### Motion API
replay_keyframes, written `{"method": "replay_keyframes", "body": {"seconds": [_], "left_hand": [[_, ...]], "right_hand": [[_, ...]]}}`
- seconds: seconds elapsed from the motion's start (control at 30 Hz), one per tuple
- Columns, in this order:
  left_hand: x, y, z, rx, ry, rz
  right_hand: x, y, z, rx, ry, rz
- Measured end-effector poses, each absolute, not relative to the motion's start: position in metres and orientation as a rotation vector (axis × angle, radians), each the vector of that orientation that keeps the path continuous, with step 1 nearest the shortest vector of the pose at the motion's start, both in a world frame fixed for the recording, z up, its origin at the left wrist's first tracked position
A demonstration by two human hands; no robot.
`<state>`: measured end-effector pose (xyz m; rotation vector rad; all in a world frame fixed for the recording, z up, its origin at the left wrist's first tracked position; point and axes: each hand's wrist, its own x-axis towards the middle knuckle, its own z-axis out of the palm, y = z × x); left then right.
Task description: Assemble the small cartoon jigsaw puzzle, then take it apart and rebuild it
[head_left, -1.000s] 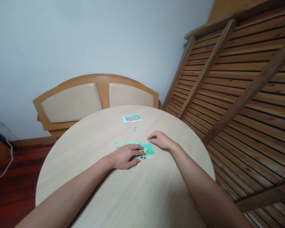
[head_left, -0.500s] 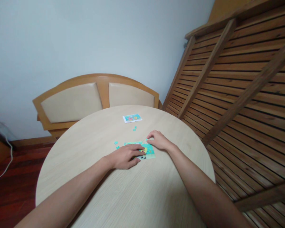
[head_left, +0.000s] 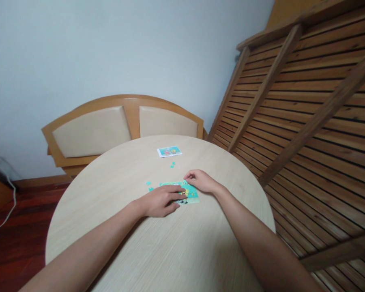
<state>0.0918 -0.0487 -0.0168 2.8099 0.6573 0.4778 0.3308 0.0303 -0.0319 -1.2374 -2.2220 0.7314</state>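
A teal jigsaw puzzle [head_left: 193, 195] with a yellow cartoon figure lies flat on the round table, partly covered by my left hand [head_left: 162, 200]. That hand rests palm down with its fingers stretched across the puzzle's left and middle parts. At the upper right edge of the puzzle, my right hand [head_left: 199, 180] has thumb and forefinger closed on a small puzzle piece [head_left: 185, 182], mostly hidden by the fingertips. Loose teal puzzle pieces [head_left: 149, 183] lie left of the puzzle, and a few more pieces [head_left: 172, 165] lie beyond it.
A picture card [head_left: 169, 151] with teal cartoon art lies toward the far side of the pale round table [head_left: 182, 251]. Behind the table stands a wooden headboard [head_left: 131, 115] with cream panels against the wall. A slatted wooden frame [head_left: 292, 109] leans on the right.
My right hand has moved slightly left and nearer, bringing its fingertips and the piece to the puzzle's upper edge. My left hand has stayed in place.
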Motion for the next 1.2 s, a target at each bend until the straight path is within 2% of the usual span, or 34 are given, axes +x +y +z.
{"method": "replay_keyframes", "body": {"seconds": [0.43, 1.2], "left_hand": [[0.092, -0.049, -0.018, 2.803, 0.670, 0.488], [0.092, -0.051, -0.014, 2.808, 0.680, 0.499]], "right_hand": [[0.323, 0.017, -0.018, -1.256, -2.348, 0.454], [0.317, 0.034, -0.026, -1.256, -2.360, 0.364]]}}
